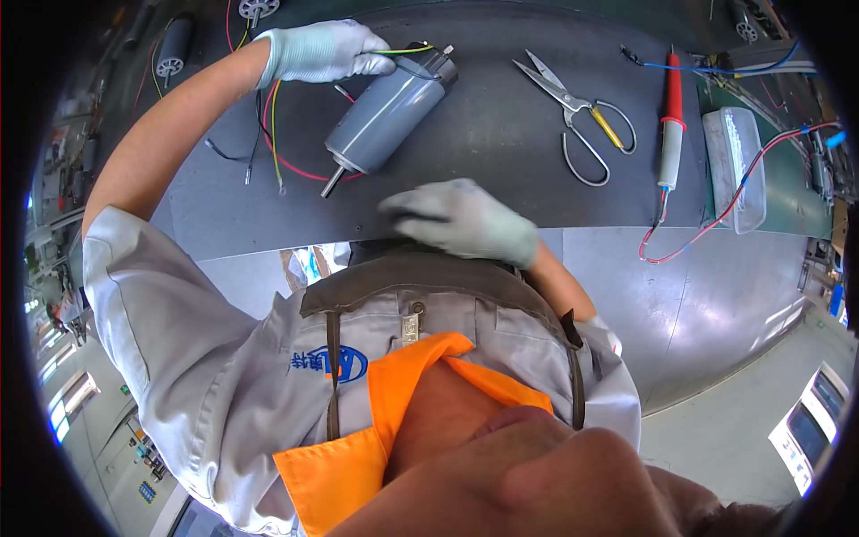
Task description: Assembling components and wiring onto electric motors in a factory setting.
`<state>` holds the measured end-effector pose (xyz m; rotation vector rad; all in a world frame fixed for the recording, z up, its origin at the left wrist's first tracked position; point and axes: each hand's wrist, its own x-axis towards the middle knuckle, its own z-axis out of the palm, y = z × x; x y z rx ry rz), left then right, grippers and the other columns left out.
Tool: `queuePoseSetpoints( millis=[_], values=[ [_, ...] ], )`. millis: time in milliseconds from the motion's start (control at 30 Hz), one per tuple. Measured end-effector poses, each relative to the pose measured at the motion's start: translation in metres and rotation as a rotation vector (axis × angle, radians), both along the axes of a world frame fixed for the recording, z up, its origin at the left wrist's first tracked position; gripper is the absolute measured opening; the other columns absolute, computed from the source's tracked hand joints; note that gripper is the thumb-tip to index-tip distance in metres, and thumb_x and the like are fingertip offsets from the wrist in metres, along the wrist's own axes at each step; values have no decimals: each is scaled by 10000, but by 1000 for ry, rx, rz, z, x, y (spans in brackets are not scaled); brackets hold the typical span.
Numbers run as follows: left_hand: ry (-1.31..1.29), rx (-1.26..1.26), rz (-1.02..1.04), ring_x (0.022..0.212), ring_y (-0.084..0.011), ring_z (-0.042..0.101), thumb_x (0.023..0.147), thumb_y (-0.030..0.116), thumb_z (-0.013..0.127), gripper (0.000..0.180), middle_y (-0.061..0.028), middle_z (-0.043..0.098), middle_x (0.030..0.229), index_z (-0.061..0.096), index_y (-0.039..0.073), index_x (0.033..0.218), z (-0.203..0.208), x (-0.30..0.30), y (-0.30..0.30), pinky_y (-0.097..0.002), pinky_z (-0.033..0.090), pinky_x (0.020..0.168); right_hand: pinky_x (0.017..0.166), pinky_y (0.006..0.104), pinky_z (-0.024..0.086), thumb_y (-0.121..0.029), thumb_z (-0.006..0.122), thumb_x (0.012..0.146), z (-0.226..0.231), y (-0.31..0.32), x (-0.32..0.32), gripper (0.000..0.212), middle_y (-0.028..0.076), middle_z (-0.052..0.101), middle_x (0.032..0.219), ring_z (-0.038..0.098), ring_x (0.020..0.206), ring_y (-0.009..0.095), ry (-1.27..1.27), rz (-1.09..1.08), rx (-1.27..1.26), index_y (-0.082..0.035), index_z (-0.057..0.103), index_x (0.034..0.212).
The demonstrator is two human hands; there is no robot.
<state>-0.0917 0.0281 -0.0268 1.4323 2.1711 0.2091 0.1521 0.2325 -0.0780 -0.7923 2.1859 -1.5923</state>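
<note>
A grey cylindrical motor (pixel 389 116) lies at a slant on the dark worktop, its metal shaft pointing toward me. At its far end my left hand (pixel 327 51), in a pale glove, is closed around the motor's wires (pixel 404 51). A yellow-green wire runs from the end cap into those fingers, and red, black and yellow-green wire ends hang down beside the hand onto the table. My right hand (pixel 465 219), also gloved, is at the table's near edge, below the shaft. It is blurred, with a gap between thumb and fingers and nothing visible in it.
Scissors (pixel 580 112) with a yellow-wrapped handle lie open right of the motor. Beyond them are a red-and-white test probe (pixel 671 121) with its cable and a clear plastic tray (pixel 735 170). Another motor (pixel 174 46) stands at the far left, near loose wires.
</note>
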Motion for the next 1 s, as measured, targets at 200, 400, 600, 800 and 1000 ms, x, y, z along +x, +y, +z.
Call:
queuePoseSetpoints(
  millis=[200,400,600,800,1000],
  values=[
    [508,14,-222,745,-388,643,1006,338,541,265,-159,647,759,630,90,975,25,25,16,-487,501,655,896,297,522,-120,667,944,21,119,31,312,121,720,1134,655,1008,141,-145,-683,-41,13,680,1225],
    [238,261,406,824,-438,647,985,296,593,358,-260,673,898,604,45,1240,-18,109,-11,-517,501,753,884,254,489,-120,672,938,24,207,6,278,80,715,1064,630,983,107,242,-1145,229,-44,699,1203],
    [-203,320,659,955,-366,698,982,212,631,366,-240,692,1065,585,-24,1258,-3,160,-6,-386,524,820,840,429,534,-207,572,947,31,370,-34,281,221,725,989,698,944,382,511,-1616,891,-61,729,1128],
    [-846,221,1198,600,-10,485,1029,322,593,414,56,510,722,566,9,1300,13,155,-16,-188,414,526,848,451,539,-296,676,862,-7,489,-59,286,202,726,1024,701,980,373,14,-1194,1401,-144,762,1089],
    [-1064,171,1210,509,-26,436,978,455,636,369,85,463,674,589,96,1054,32,145,-20,-177,363,472,864,439,537,-354,700,848,4,457,-54,290,194,728,1025,702,996,354,57,-1266,1428,-181,773,1069]
  ],
)
